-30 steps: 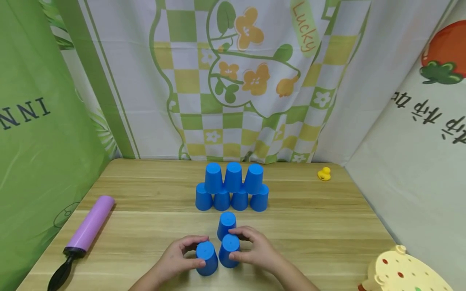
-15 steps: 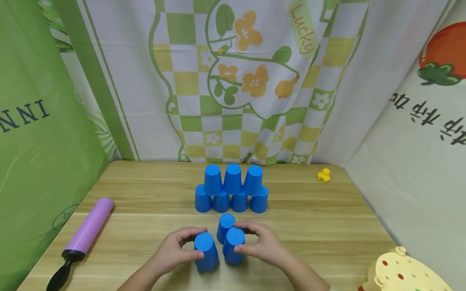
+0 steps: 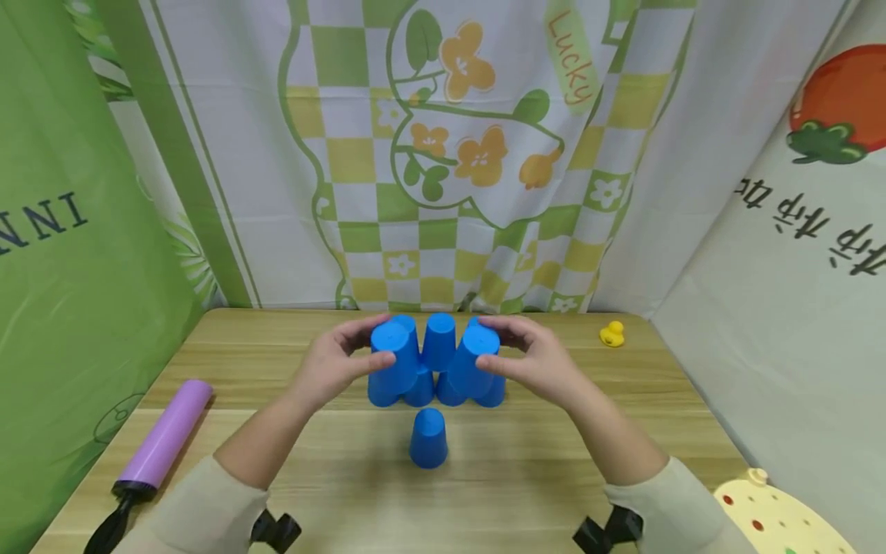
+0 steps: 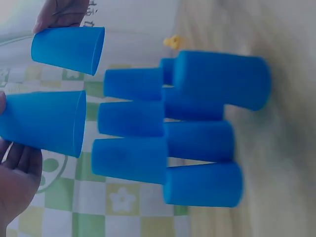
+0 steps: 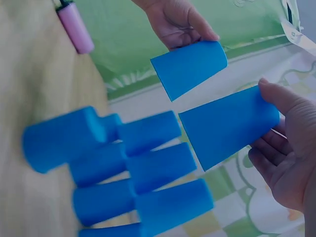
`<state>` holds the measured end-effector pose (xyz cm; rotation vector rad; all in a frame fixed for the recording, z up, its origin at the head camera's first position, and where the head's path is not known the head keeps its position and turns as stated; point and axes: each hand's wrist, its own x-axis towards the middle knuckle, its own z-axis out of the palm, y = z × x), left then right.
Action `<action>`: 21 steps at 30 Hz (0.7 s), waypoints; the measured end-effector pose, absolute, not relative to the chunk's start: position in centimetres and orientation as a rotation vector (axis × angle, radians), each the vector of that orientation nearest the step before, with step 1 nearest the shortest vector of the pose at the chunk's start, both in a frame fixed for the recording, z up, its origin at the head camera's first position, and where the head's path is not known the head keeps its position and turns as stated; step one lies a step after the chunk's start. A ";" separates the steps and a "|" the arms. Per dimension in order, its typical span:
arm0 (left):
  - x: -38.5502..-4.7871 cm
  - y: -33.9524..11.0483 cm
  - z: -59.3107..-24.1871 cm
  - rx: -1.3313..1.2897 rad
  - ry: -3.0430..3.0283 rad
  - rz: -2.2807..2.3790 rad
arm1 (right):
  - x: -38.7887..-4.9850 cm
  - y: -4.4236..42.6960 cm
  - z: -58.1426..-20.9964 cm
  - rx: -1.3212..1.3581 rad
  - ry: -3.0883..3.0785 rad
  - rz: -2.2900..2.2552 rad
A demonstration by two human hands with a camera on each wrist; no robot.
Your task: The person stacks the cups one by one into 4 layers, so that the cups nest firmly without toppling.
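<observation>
My left hand (image 3: 337,362) grips an upside-down blue cup (image 3: 393,355) near its closed end. Another upside-down blue cup (image 3: 477,360) is pinched by thumb and fingers of my right hand (image 3: 536,358). Both cups are held in the air, apart from the stack, as the left wrist view and right wrist view show. Behind them stand two rows of blue cups, a bottom row (image 4: 202,183) and three cups (image 4: 131,118) on top of it. In the head view the held cups partly cover the rows. A single blue cup (image 3: 428,438) stands upside down in front.
A purple hand pump (image 3: 166,435) with a black handle lies on the left of the wooden table (image 3: 298,492). At the back right sits a yellow rubber duck (image 3: 612,334). A cream, spotted object (image 3: 782,512) is at the lower right. Patterned curtains (image 3: 443,238) hang behind.
Both hands have lifted their cups off the table and moved forward and up, to the stack's top row. The single cup in front has stayed put.
</observation>
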<state>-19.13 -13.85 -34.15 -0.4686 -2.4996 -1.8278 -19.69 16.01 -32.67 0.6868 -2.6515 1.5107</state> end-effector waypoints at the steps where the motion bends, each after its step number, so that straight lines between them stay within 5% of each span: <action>1: -19.8 -13.7 -33.7 -0.452 -2.484 -1.828 | -20.3 16.0 -32.2 0.656 -2.651 1.515; 21: -27.6 -9.3 -32.5 -0.265 -2.418 -1.945 | -27.2 13.7 -30.4 0.325 -2.741 1.534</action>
